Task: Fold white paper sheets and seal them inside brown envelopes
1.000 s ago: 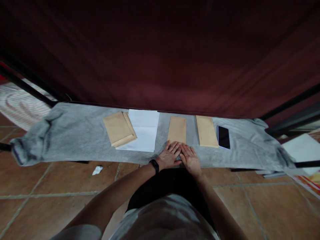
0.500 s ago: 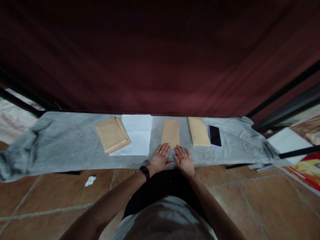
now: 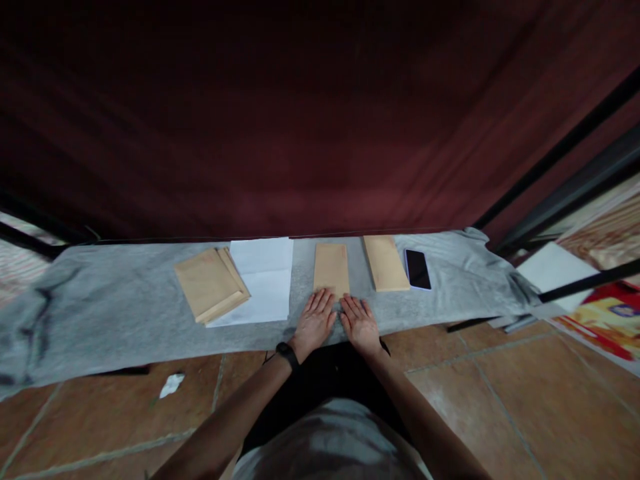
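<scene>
A tan paper envelope (image 3: 331,265) lies flat in the middle of the grey cloth, its near edge partly under my fingers. My left hand (image 3: 315,322) rests palm down with its fingertips on the envelope's near left corner, and a dark band circles that wrist. Palm down too, my right hand (image 3: 361,323) touches the near right corner, its fingers stretched out. Neither hand grasps anything. To the right lies a stack of tan envelopes (image 3: 386,264). On the left, several tan envelopes (image 3: 207,283) overlap sheets of white paper (image 3: 267,280).
A phone (image 3: 417,269) with a dark screen lies right of the stack. The grey cloth (image 3: 120,293) covers a narrow table and hangs over its edges. A dark red curtain (image 3: 320,147) rises behind it. A crumpled white tissue (image 3: 172,385) lies on the tiled floor.
The whole view has shifted and tilted slightly with the head. My left thumb has drawn in toward its fingers; both hands stay at the envelope's near edge.
</scene>
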Demonstrator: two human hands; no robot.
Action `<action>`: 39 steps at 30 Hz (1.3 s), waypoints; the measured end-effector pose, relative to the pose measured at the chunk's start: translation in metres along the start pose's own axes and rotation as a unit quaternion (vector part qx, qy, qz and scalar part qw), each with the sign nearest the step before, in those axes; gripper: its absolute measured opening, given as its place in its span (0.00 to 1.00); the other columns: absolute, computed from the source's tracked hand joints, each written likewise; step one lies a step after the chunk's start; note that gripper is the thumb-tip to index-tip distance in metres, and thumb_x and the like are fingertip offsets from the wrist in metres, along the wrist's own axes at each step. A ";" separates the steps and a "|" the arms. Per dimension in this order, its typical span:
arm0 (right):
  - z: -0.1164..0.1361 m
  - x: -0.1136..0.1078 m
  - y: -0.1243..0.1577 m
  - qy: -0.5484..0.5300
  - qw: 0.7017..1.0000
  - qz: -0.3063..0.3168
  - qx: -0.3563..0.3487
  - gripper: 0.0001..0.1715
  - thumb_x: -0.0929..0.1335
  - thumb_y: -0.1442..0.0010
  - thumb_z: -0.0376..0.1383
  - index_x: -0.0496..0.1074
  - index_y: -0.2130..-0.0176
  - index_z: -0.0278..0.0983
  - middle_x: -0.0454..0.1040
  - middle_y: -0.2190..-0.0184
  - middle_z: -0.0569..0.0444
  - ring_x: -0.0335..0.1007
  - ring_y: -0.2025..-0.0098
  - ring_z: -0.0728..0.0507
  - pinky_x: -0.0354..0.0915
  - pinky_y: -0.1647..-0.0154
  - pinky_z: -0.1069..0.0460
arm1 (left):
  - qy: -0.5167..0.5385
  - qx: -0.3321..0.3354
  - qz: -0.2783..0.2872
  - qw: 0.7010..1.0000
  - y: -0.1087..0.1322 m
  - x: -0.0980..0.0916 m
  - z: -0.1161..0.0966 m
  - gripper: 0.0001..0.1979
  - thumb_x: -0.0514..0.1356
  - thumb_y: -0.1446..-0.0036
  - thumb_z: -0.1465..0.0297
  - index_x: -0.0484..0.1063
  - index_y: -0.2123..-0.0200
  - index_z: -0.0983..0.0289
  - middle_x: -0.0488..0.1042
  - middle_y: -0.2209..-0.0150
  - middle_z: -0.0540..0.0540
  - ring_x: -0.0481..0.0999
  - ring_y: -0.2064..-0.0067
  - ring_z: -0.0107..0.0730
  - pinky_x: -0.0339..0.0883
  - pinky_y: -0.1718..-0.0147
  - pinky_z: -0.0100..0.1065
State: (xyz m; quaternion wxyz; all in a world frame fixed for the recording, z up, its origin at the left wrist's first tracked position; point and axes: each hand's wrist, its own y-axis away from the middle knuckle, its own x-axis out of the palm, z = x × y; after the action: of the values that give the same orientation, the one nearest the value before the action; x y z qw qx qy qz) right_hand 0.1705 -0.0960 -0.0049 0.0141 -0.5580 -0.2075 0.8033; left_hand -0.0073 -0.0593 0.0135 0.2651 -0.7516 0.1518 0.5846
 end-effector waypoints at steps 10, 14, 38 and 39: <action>0.004 0.003 -0.003 -0.004 1.000 -0.011 0.016 0.24 0.60 0.29 0.37 0.67 0.37 0.35 0.70 0.39 0.46 0.63 0.35 0.39 0.51 0.31 0.40 | 0.023 0.014 0.058 0.998 -0.062 0.021 0.003 0.26 0.40 0.29 0.65 0.56 0.32 0.58 0.55 0.29 0.50 0.48 0.28 0.37 0.40 0.31 0.49; 0.006 0.001 -0.005 -0.013 0.999 -0.019 0.024 0.24 0.60 0.29 0.37 0.67 0.37 0.36 0.70 0.39 0.47 0.63 0.36 0.39 0.52 0.31 0.40 | 0.014 -0.017 0.078 0.997 -0.094 0.025 0.009 0.27 0.40 0.30 0.64 0.54 0.31 0.55 0.53 0.29 0.49 0.44 0.27 0.39 0.36 0.31 0.54; 0.008 -0.001 -0.009 -0.003 0.999 -0.033 0.027 0.24 0.61 0.30 0.37 0.65 0.36 0.40 0.68 0.37 0.50 0.63 0.36 0.42 0.53 0.31 0.41 | -0.008 -0.020 0.041 0.999 -0.138 0.033 0.026 0.28 0.41 0.30 0.60 0.55 0.31 0.59 0.55 0.30 0.55 0.47 0.28 0.44 0.36 0.32 0.54; 0.008 0.000 -0.008 -0.002 0.999 -0.033 0.027 0.25 0.61 0.30 0.37 0.66 0.37 0.39 0.69 0.37 0.50 0.63 0.36 0.41 0.53 0.31 0.41 | -0.008 -0.009 0.036 0.999 -0.125 0.032 0.026 0.27 0.42 0.30 0.61 0.56 0.31 0.58 0.56 0.30 0.54 0.48 0.28 0.42 0.37 0.32 0.53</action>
State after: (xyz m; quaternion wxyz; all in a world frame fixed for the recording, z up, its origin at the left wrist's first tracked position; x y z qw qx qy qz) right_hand 0.1614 -0.0909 0.0002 0.0553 -0.5485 -0.2046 0.8089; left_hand 0.0483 0.0597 0.0059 0.2383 -0.7433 0.1720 0.6009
